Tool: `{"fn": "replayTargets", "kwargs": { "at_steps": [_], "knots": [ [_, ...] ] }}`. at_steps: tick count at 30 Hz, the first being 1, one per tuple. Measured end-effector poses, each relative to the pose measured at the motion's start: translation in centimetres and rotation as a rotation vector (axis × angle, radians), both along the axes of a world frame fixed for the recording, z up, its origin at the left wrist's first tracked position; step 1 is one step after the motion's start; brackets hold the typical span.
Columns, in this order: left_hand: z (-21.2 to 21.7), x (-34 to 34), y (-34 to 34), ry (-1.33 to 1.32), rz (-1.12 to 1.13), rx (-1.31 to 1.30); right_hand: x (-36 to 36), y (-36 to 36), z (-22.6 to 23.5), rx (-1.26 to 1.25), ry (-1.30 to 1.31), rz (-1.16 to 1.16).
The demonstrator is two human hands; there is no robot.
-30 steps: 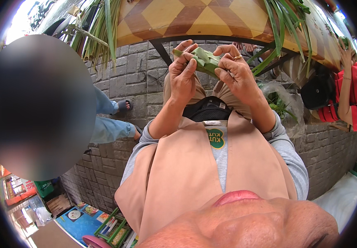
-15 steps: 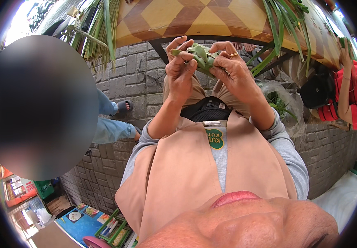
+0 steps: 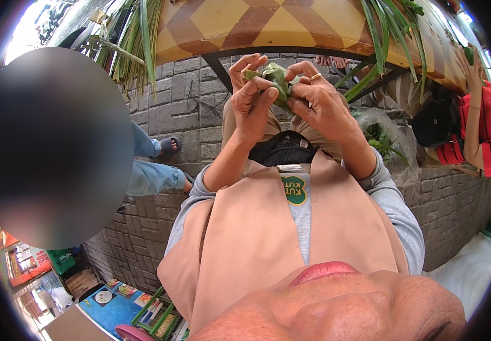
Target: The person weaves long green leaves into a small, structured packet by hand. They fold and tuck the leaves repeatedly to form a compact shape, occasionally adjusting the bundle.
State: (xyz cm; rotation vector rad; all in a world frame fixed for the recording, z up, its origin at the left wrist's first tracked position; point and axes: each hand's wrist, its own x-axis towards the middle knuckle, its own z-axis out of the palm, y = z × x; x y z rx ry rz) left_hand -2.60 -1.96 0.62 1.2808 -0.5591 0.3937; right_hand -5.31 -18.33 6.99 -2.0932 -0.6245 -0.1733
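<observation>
Between my two hands, in front of the table edge, is a small pouch woven from green palm leaf strips point(image 3: 278, 78). My left hand point(image 3: 251, 96) grips its left side, with thumb and fingers pressed around a folded strip end. From the right, my right hand point(image 3: 319, 102) pinches the weave with thumb and index finger; a gold ring sits on one finger. Part of the pouch is covered by my fingers, so how the strips cross there is hidden.
A yellow and brown patterned table point(image 3: 268, 25) lies ahead, with long palm leaves point(image 3: 140, 45) at left and more leaves point(image 3: 390, 37) at right. A clear plastic bag of green scraps point(image 3: 390, 145) rests on the paving. A person in jeans point(image 3: 157, 179) is at left; another in red point(image 3: 487, 131) at right.
The woven pouch has turned and tilted between my hands, now showing a narrower side. My right fingers have shifted slightly on it. Both hands keep hold.
</observation>
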Motion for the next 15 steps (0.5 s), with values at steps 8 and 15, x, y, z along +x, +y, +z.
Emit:
{"fn": "replayTargets", "kwargs": {
  "at_steps": [8, 15],
  "knots": [
    [-0.2, 0.6, 0.8, -0.192, 0.13, 0.29, 0.8, -0.1, -2.0, 0.227, -0.106, -0.009],
    [0.5, 0.3, 0.5, 0.119, 0.024, 0.256, 0.8, -0.6, -2.0, 0.191, 0.036, 0.082]
  ]
}}
